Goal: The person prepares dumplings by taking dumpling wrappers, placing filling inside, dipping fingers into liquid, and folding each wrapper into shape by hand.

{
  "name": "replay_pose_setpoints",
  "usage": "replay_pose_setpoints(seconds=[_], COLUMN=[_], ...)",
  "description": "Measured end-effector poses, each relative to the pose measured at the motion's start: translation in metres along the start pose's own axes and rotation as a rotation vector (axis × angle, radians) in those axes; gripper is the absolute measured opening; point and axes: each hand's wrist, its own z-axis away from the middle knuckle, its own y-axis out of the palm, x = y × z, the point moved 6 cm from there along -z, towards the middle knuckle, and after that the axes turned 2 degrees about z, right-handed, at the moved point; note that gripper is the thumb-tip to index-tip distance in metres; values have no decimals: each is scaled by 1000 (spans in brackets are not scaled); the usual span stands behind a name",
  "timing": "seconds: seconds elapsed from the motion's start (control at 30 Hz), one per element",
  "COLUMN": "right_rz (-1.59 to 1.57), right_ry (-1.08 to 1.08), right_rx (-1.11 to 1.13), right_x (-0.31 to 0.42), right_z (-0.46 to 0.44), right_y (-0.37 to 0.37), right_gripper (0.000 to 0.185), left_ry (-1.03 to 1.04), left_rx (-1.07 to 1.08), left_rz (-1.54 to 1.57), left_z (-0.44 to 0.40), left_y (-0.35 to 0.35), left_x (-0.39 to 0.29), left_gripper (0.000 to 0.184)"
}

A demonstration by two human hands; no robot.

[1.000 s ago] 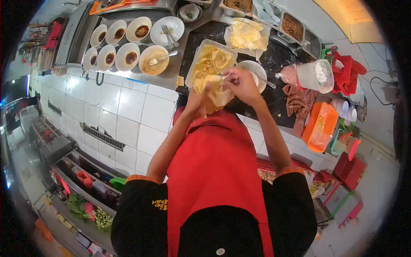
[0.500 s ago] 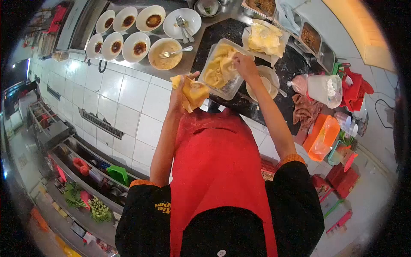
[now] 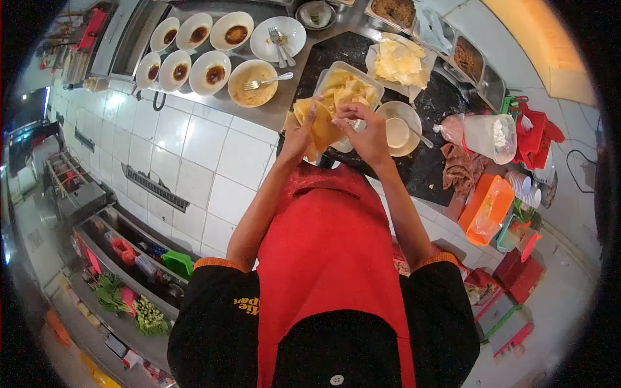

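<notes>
Several thin yellow dough sheets (image 3: 323, 134) lie in my left hand (image 3: 300, 137), whose fingers hold them at their left side. Just right of the sheets is my right hand (image 3: 363, 134), its thumb and fingers bent together by the sheets' edge; what they pinch, if anything, is too small to make out. Behind my hands stands a plastic container (image 3: 373, 85) with folded yellow dough pieces (image 3: 352, 90) in it. To the right, a white bowl (image 3: 412, 116) holds a pale round dish and a spoon. More square sheets (image 3: 399, 59) are stacked on paper farther back.
Bowls with dark sauce (image 3: 209, 74), a used bowl with a fork (image 3: 251, 97) and a plate with cutlery (image 3: 261, 40) stand at the back left. On the right are a brown cloth (image 3: 460, 167), a white tub (image 3: 482, 137) and an orange basket (image 3: 485, 210).
Since the last earlier frame, my left hand has moved right with the sheets, back toward the container. My right hand has come from over the container down to the sheets.
</notes>
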Motion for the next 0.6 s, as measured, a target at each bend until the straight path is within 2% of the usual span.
replay_pose_setpoints(seconds=[0.03,0.07,0.13,0.2,0.23,0.3,0.43,0.5,0.6], right_rz=[3,29,61,-154,-151,-360,-474,61,124], right_ry=[-2,-50,-98,106,103,174,162,-26,-160], right_rx=[-10,-61,-123,-111,-122,-33,-21,-12,60], right_x=[0,1,-2,-24,-27,-33,-26,-6,24], right_z=[2,5,13,19,22,28,35,35,38], right_y=[-3,-8,-16,-16,-21,-24,-42,-54,-55], right_gripper=[26,26,26,24,24,21,21,31,37], left_ry=[-109,-110,-98,-114,-130,-138,-172,-150,-95], left_rx=[-58,-47,24,28,22,48,105,102,106], left_rz=[34,34,-363,-339,-314,-267,-194,-205,-246], left_z=[0,-1,-2,4,5,4,1,4,6], left_y=[-1,1,10,24,30,33,38,45,51], left_x=[8,9,4,1,-1,5,17,14,10], left_gripper=[41,41,40,41,41,43,46,46,48])
